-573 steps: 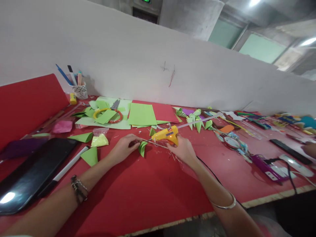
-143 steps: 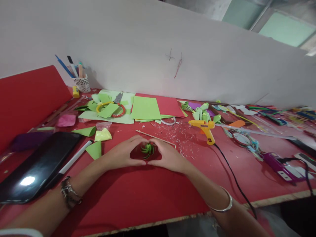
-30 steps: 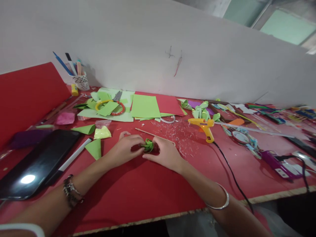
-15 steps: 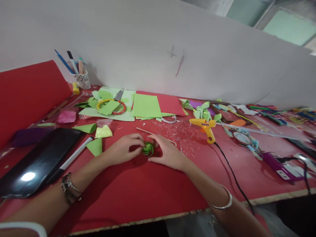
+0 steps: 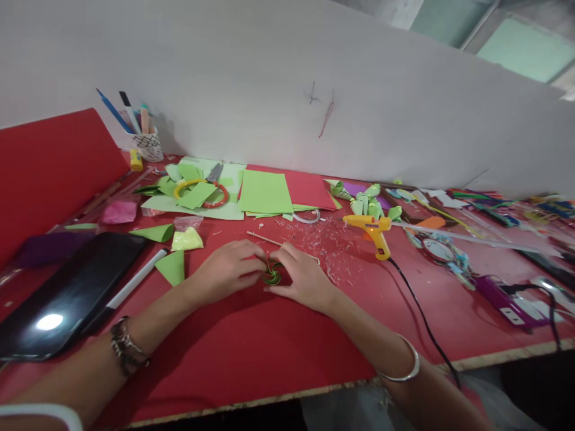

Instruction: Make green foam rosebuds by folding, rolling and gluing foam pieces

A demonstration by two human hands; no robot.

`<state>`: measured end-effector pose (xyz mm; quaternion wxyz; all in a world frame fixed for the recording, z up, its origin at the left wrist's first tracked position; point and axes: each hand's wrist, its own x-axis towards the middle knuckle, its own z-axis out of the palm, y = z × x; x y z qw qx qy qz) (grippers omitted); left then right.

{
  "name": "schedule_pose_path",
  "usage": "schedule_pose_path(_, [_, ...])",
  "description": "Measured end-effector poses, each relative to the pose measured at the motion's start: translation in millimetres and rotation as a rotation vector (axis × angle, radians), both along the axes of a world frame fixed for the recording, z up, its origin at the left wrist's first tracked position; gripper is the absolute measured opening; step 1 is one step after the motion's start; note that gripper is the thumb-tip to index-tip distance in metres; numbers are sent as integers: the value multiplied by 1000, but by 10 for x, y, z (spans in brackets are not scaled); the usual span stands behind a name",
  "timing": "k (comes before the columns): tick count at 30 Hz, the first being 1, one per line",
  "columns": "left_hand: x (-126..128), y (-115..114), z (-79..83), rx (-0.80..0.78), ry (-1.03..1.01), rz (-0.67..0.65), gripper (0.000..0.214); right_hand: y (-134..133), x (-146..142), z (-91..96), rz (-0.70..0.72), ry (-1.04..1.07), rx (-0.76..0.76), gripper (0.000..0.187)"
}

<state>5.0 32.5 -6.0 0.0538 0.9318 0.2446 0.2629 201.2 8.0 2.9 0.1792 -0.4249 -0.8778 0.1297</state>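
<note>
A small green paper rosette [image 5: 272, 276] lies on the red tabletop [image 5: 278, 353] between my two hands. My left hand [image 5: 227, 270] curls against its left side, fingertips pinched on it. My right hand [image 5: 302, 277] cups its right side, fingers pressed on it too. A thin wooden stick [image 5: 269, 240] lies just beyond my fingers. The yellow glue gun [image 5: 372, 230] rests to the right with its black cord [image 5: 422, 323] running off the table's front edge.
Green paper sheets [image 5: 265, 193], cut cones [image 5: 173, 267] and scissors [image 5: 206, 188] lie at the back left. A pen cup [image 5: 146, 142] stands by the white wall. A black tablet [image 5: 67, 293] and white marker [image 5: 135, 278] lie left. Craft clutter [image 5: 471, 251] fills the right.
My two hands have drawn closer together round the rosette, which now looks pressed flatter on the table than half a second ago. The glue gun has stayed where it was.
</note>
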Motion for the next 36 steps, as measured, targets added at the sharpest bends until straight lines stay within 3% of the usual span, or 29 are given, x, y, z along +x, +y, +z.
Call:
schedule_pose_path(4, [-4, -12, 12, 141, 24, 10, 12, -3, -1, -6, 3, 55, 17, 36])
schedule_pose_path(9, [-34, -8, 22, 247, -25, 95, 12, -17, 10, -14, -11, 270, 126, 56])
schedule_pose_path(15, [-58, -28, 65, 325, -45, 179, 9, -49, 30, 10, -49, 364, 331, 24])
schedule_pose_path(29, [-15, -131, 172, 475, -44, 172, 10, -66, -8, -8, -32, 393, 270, 22])
schedule_pose_path(36, [-1, -125, 151, 472, -97, 179, 9, -99, -64, -8, -24, 553, 72, 21])
